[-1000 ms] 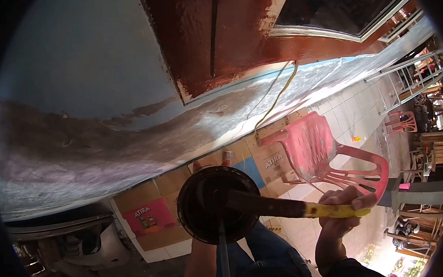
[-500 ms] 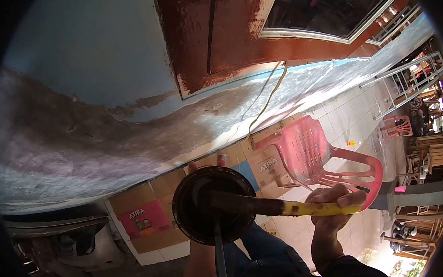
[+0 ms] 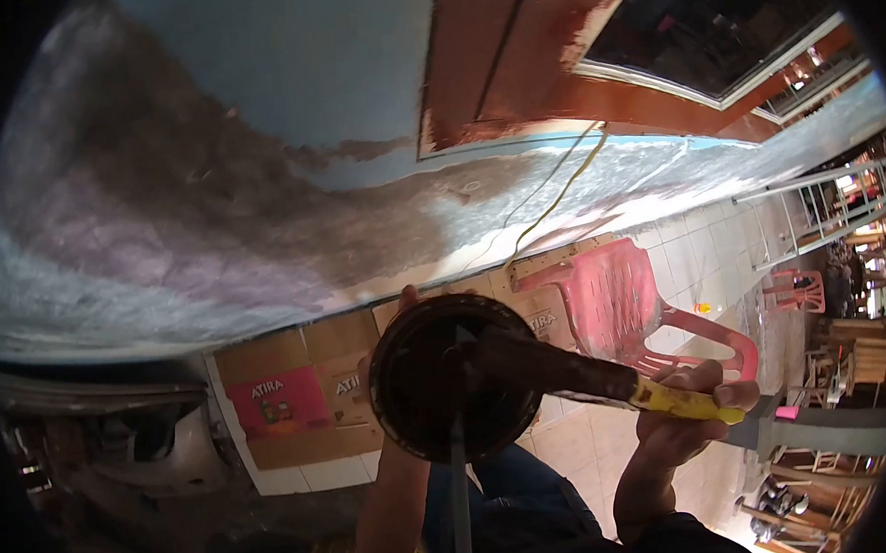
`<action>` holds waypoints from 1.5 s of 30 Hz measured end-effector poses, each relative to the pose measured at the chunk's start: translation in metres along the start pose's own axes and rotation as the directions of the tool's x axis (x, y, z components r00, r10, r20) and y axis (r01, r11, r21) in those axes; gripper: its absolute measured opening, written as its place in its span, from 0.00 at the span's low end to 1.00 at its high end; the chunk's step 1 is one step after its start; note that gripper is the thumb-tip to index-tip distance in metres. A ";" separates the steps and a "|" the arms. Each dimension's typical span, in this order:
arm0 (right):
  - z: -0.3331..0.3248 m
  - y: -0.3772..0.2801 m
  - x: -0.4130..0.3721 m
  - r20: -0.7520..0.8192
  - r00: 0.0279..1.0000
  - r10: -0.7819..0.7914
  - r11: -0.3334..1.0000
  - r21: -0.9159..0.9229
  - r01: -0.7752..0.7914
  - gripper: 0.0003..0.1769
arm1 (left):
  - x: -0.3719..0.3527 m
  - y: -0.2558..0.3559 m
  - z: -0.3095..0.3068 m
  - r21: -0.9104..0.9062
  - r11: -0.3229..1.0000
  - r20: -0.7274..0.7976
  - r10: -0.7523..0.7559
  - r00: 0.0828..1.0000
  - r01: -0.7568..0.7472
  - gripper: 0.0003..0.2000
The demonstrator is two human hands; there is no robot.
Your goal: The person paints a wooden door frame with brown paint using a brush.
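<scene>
My left hand (image 3: 409, 297) is wrapped round a round can (image 3: 396, 429) from below and behind; its fingertips show past the far rim and the palm is hidden. Dark brown paint coats the inside of the can. A thin grey rod (image 3: 461, 506) runs from the can's mouth toward me. In my right hand (image 3: 679, 419) is a paintbrush (image 3: 578, 375), gripped by its yellow, paint-stained handle. The brush's dark, paint-covered head reaches over the rim into the can; its tip is hard to make out against the paint.
A red-brown wooden panel (image 3: 532, 62) meets a patchy blue and grey wall (image 3: 209, 209). Flattened cardboard (image 3: 272, 356) covers the floor along the wall. A pink plastic chair (image 3: 614, 293) stands beyond the can, with a metal ladder (image 3: 830, 206) farther off and a yellow cable (image 3: 559, 195) hanging down.
The can and brush have shifted up and right in view, as my viewpoint moved. The brush slopes more now, its handle end lower than its head. Both hands keep their holds.
</scene>
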State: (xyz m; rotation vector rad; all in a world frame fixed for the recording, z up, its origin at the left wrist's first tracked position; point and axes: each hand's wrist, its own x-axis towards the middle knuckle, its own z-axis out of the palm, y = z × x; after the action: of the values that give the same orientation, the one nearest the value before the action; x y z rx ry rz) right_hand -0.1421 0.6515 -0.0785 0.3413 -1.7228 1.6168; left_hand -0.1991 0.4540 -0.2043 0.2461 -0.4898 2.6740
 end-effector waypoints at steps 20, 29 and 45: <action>0.000 -0.029 0.023 0.302 0.953 -0.026 0.997 0.075 0.003 0.20 | -0.021 0.007 0.027 0.103 0.977 0.037 0.185 0.982 -0.188 0.32; 0.011 -0.046 0.033 0.138 0.990 -0.024 0.995 0.101 0.010 0.22 | -0.017 -0.002 0.044 0.145 0.973 0.013 0.180 0.984 -0.180 0.31; 0.013 -0.098 0.050 0.088 0.993 -0.078 0.993 -0.082 0.085 0.21 | -0.008 -0.018 0.079 0.308 0.951 -0.103 0.056 0.993 -0.022 0.29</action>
State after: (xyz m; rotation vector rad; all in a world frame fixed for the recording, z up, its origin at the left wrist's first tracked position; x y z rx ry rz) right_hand -0.1182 0.6372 0.0282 0.4383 -1.8117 1.4842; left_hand -0.1766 0.4366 -0.1280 0.1759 -0.0421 2.7765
